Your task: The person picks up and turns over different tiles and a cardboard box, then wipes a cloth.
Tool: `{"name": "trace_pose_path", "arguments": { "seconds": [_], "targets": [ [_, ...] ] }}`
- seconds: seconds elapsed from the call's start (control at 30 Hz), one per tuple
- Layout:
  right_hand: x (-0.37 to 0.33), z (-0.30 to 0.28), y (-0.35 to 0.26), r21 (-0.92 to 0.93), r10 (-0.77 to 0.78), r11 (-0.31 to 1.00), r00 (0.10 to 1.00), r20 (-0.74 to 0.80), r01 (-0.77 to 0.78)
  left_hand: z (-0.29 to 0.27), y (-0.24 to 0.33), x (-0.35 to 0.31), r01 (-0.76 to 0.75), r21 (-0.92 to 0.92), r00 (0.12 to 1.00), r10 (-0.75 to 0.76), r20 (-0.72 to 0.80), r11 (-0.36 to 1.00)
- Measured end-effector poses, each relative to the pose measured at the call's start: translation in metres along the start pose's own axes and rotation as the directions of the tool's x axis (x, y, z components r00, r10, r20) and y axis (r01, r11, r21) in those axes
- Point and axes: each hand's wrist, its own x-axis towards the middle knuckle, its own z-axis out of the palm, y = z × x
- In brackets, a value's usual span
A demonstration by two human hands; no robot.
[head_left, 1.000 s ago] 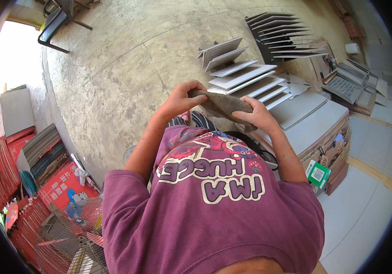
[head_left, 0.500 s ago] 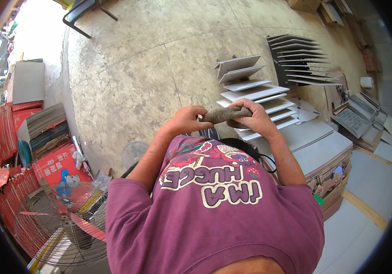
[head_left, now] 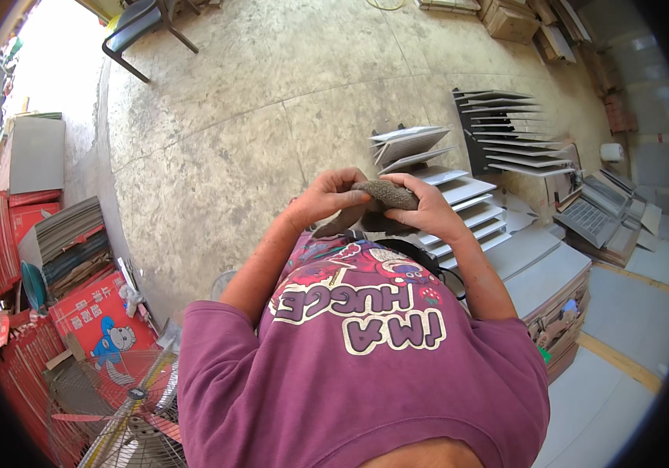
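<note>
A dark grey-brown cloth [head_left: 387, 193], rough like a rag, is held up in front of my purple shirt. My left hand [head_left: 336, 195] pinches its left part between thumb and fingers. On the other side, my right hand [head_left: 426, 209] closes around the right end. The cloth is bunched between the two hands, and a loose flap hangs down below my left fingers. Just past my right hand, a row of flat grey-white boards [head_left: 467, 189] stands fanned out on a rack.
A second fanned rack of boards [head_left: 522, 148] stands farther right. Near it are a laptop-like device [head_left: 592, 214] and a stack of grey sheets [head_left: 537, 265]. On the left are a wire fan [head_left: 128, 413], a red box [head_left: 100, 316] and stacked cardboard [head_left: 77, 234]. A chair [head_left: 141, 27] stands far left.
My left hand has moved right and a little up onto the cloth. The cloth has gone from a stretched roll to a bunched shape with a hanging flap. The view has shifted slightly.
</note>
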Motion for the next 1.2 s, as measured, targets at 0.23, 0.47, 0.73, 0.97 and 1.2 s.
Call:
{"name": "trace_pose_path", "arguments": {
  "seconds": [0.23, 0.47, 0.73, 0.97, 1.2],
  "targets": [
    [0.09, 0.03, -0.015, -0.079, 0.132, 0.988, 0.991, 0.025, -0.13, -0.074, 0.075, -0.021, -0.09, 0.038, 0.988, 0.094, -0.12, 0.995],
    [0.173, 0.056, -0.061, 0.243, 0.037, 0.966, 0.978, 0.204, -0.087, -0.125, 0.115, -0.041, 0.009, 0.203, 0.98, 0.032, -0.198, 0.979],
    [0.252, 0.048, -0.089, 0.313, -0.056, 0.949, 0.996, 0.072, 0.031, -0.19, 0.112, -0.043, 0.0, 0.404, 0.897, 0.178, -0.404, 0.915],
    [0.326, -0.002, -0.114, 0.252, -0.097, 0.964, 0.995, 0.031, 0.086, -0.241, 0.125, -0.022, 0.044, 0.37, 0.85, 0.16, -0.502, 0.928],
    [0.411, -0.061, -0.121, 0.288, -0.196, 0.941, 0.98, 0.03, 0.18, -0.281, 0.16, 0.052, 0.068, 0.42, 0.791, 0.208, -0.576, 0.905]
  ]
}}
